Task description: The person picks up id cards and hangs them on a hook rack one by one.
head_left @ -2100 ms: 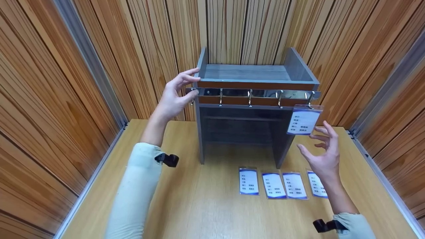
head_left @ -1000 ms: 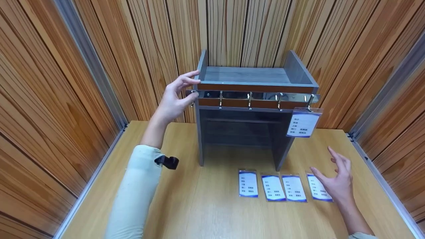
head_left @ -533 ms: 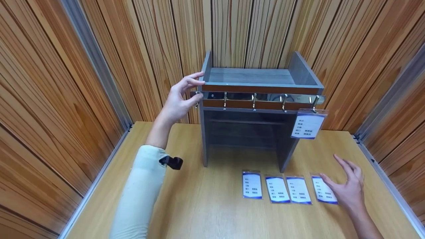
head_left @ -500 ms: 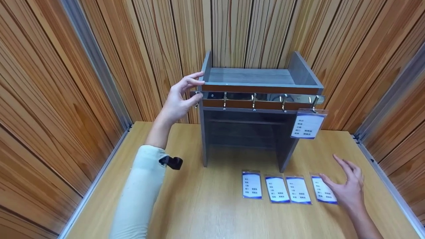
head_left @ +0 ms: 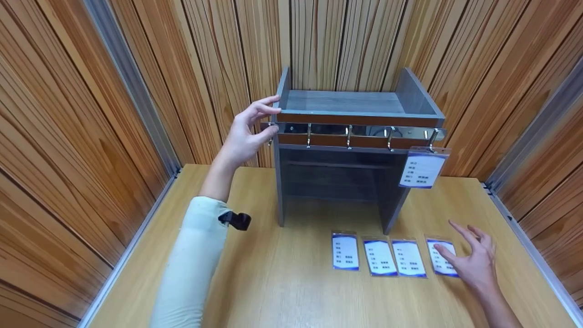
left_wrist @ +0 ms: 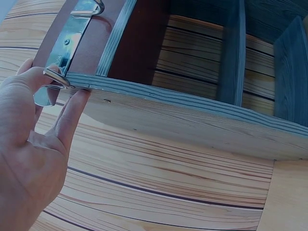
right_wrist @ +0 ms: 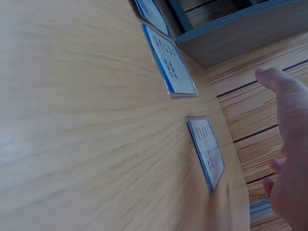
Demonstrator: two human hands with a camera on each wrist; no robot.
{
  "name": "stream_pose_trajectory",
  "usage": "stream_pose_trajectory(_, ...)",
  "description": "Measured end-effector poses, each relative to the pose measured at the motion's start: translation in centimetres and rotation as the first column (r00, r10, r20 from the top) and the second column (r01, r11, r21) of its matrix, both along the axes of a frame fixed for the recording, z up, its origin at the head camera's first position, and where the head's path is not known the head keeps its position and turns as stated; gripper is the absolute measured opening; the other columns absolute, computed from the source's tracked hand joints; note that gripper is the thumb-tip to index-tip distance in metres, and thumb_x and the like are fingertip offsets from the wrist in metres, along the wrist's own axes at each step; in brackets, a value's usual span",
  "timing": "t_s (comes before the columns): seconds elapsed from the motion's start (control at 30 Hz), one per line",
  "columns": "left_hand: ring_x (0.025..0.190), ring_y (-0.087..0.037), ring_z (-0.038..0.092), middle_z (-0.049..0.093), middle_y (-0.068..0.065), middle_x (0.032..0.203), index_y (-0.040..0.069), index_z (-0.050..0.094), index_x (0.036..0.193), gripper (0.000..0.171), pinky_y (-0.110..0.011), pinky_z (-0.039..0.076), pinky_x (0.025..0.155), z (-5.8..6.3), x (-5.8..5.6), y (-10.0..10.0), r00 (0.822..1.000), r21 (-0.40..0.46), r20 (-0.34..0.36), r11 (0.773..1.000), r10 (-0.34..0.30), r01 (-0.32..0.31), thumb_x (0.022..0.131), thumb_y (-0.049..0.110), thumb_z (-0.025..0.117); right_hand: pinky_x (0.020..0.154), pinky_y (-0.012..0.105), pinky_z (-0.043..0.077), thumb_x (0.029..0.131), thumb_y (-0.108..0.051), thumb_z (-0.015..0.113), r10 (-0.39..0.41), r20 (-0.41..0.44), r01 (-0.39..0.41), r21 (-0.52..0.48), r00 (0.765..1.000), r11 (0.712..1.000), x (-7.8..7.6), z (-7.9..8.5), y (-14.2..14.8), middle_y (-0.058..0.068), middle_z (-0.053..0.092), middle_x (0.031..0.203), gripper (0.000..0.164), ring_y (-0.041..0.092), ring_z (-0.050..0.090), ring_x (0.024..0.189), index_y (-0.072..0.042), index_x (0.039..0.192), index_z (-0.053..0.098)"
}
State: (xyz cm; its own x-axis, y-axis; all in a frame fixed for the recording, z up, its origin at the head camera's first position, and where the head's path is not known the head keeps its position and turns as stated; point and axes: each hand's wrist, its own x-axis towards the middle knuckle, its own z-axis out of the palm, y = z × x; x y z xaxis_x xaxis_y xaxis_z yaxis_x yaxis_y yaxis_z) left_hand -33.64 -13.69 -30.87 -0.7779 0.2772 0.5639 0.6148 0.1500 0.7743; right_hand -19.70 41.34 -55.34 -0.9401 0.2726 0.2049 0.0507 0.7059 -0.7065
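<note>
My left hand holds the left edge of a grey wooden shelf. Its thumb is on the end of the shiny hook rail, and other fingers reach the side panel. From the rail's right-end hook hangs a clear-sleeved badge card with blue-edged white paper. On the table lie several similar cards; my right hand, fingers spread and holding nothing, hovers over the rightmost card. Its thumb overlaps that card in the head view. The right wrist view shows this card lying flat, apart from the hand.
Left of it lie a badge card, another card close beside it, and a third card in front of the shelf's opening. Wood-panelled walls enclose the table behind and at both sides.
My right hand has moved down from beside the hanging badge to the rightmost card on the table, lately shifting slightly left over it. My left hand stays at the shelf edge.
</note>
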Motion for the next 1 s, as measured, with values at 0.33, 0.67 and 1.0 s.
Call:
stream_pose_trajectory(0.33,0.162,-0.030,0.052,0.052,-0.008,0.176,0.004,0.068,0.137,0.028,-0.057,0.038,0.138,-0.1,0.0,0.0,1.000,0.001,0.005,1.000,0.000,0.000,0.109,0.000,0.066,0.113,0.083,0.023,0.101,-0.047,0.083,0.054,0.175,-0.066,0.065,0.983,0.996,-0.3,-0.9,0.8,0.046,0.018,0.174,0.087,0.067,0.017,0.156,-0.010,0.170,0.047)
stream_pose_trajectory(0.67,0.162,-0.029,0.052,0.053,-0.008,0.175,0.004,0.068,0.137,0.028,-0.057,0.038,0.138,0.0,0.0,0.1,1.000,-0.005,0.000,1.000,0.008,-0.008,0.109,0.000,0.066,0.109,0.082,0.025,0.100,-0.057,0.081,0.031,0.315,-0.051,0.058,0.949,0.997,-0.7,-1.5,1.0,0.047,0.012,0.171,0.095,0.069,0.010,0.150,-0.009,0.172,0.043)
stream_pose_trajectory(1.0,0.161,-0.030,0.053,0.053,-0.009,0.175,0.003,0.068,0.137,0.029,-0.055,0.037,0.139,0.0,0.1,0.0,1.000,-0.005,-0.002,1.000,0.005,-0.005,0.109,-0.001,0.066,0.099,0.077,0.022,0.094,-0.063,0.084,-0.025,0.348,0.005,0.059,0.937,0.998,-1.0,-2.4,0.9,0.046,0.007,0.169,0.100,0.070,0.010,0.141,-0.012,0.171,0.043)
